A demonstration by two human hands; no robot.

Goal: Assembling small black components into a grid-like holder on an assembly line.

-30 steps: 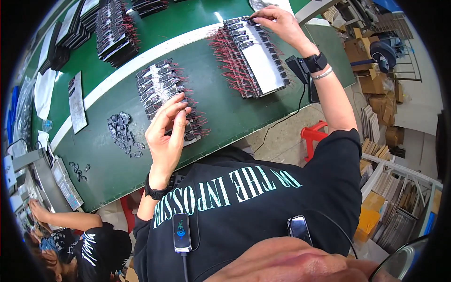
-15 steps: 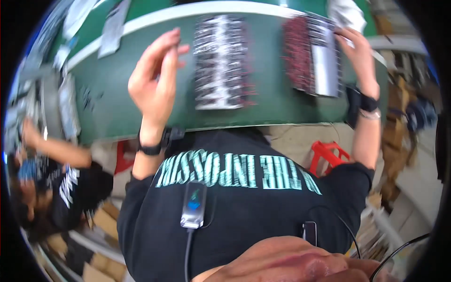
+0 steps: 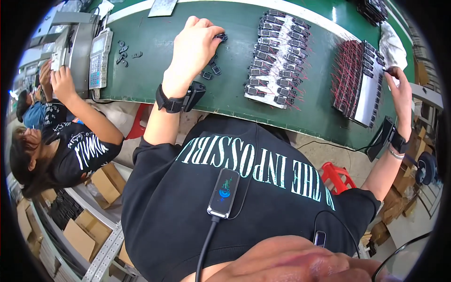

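Observation:
My left hand point(image 3: 193, 49) is closed in a pinch on a small black rectangular part point(image 3: 221, 36) above the green table. A few similar loose parts point(image 3: 213, 69) lie just below that hand. Right of them a white strip board point(image 3: 283, 35) carries two columns of the black parts with thin red wires. Farther right, my right hand point(image 3: 400, 89) pinches another black part point(image 3: 390, 69) at the edge of a second white board point(image 3: 365, 101). That board bears a few parts at its far end, a row along its right edge, and dense red-wired rows on its left.
More loose black parts point(image 3: 123, 54) lie at the table's left, beside a grey device with keypad and screen point(image 3: 98, 58). A co-worker's hand point(image 3: 63, 82) works at far left. A crumpled white bag point(image 3: 392, 47) and a black stack point(image 3: 373, 10) are at the back right.
The whole view has shifted, so the table things appear farther right. My left hand has turned palm down and pinches a black part. My right hand stays by the right board's edge.

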